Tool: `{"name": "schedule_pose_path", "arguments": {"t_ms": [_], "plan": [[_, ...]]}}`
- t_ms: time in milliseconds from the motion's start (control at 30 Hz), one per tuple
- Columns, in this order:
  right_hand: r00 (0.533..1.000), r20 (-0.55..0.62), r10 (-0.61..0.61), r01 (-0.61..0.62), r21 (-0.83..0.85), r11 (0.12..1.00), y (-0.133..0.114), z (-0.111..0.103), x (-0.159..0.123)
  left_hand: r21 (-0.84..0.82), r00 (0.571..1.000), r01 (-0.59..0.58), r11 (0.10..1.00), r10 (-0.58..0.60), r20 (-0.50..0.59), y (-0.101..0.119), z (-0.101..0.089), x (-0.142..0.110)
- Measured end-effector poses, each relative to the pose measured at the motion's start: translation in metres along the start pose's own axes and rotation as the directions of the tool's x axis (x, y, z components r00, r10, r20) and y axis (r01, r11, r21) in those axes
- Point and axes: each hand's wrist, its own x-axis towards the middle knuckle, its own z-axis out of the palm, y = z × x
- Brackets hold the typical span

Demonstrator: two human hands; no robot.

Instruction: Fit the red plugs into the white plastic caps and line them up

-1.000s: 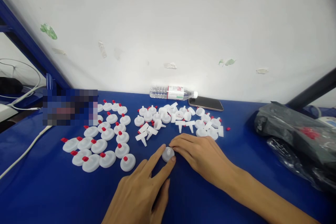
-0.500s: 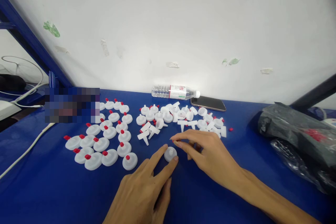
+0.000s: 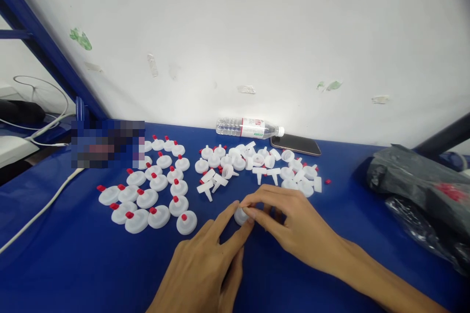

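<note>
A translucent white nozzle cap rests on the blue table in front of me. My left hand holds it at its edges between forefinger and another fingertip. Right above the cap's spout, the thumb and forefinger of my right hand are pinched together. The small red tip cap in that pinch is now hidden by the fingers. To the left stand several white nozzle caps with red tips. Beyond my hands lies a loose heap of white nozzle caps and loose red tip caps, one red tip cap lying apart at the right.
A clear water bottle lies along the wall, with a dark phone beside it. At the right is a grey plastic bag. A white cable runs over the left side, near a blue metal frame.
My right hand has brought the red tip cap left and down onto the white nozzle cap's spout. My left hand keeps its hold. The whole view has shifted slightly.
</note>
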Motion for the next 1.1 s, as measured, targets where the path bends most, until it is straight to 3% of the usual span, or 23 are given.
{"name": "schedule_pose_path", "arguments": {"t_ms": [133,267,333,533,667,767,833,867,933,1100], "plan": [[1.000,0.011,-0.009,0.009,0.000,1.000,0.004,0.003,0.000,-0.055,0.999,0.015,0.998,-0.017,-0.032,0.000,-0.001,-0.001],[0.999,0.031,0.025,-0.026,0.048,0.999,0.007,0.005,0.001,-0.289,0.970,0.100,0.952,-0.158,-0.186,0.001,-0.006,-0.004],[0.998,0.038,0.050,-0.053,0.086,0.995,0.006,0.006,0.001,-0.329,0.947,0.111,0.938,-0.200,-0.252,0.001,-0.008,-0.004],[0.990,0.134,0.034,-0.057,0.171,0.984,-0.002,0.013,-0.002,-0.201,0.948,0.033,0.979,-0.094,-0.304,-0.003,-0.006,-0.005],[0.988,0.145,0.055,-0.085,0.217,0.973,-0.002,0.007,-0.002,-0.123,0.944,0.038,0.992,-0.076,-0.321,-0.005,-0.006,-0.005],[0.993,-0.098,0.064,-0.061,0.034,0.998,0.003,-0.005,0.000,-0.120,0.941,0.068,0.990,-0.104,-0.323,-0.003,-0.008,-0.006],[0.952,-0.306,-0.010,-0.062,-0.226,0.972,0.009,-0.012,0.002,-0.113,0.939,0.108,0.988,-0.139,-0.315,-0.005,-0.011,-0.007],[0.933,-0.356,-0.048,-0.082,-0.341,0.937,0.012,-0.013,0.003,-0.099,0.941,0.135,0.986,-0.159,-0.300,-0.007,-0.013,-0.008],[0.932,-0.355,-0.070,-0.118,-0.481,0.869,0.020,-0.014,0.004,-0.047,0.948,0.179,0.983,-0.185,-0.258,-0.013,-0.018,-0.012],[0.965,-0.259,-0.050,-0.115,-0.582,0.805,0.032,-0.007,0.004,0.123,0.943,0.319,0.940,-0.303,-0.136,-0.024,-0.036,-0.019]]}}
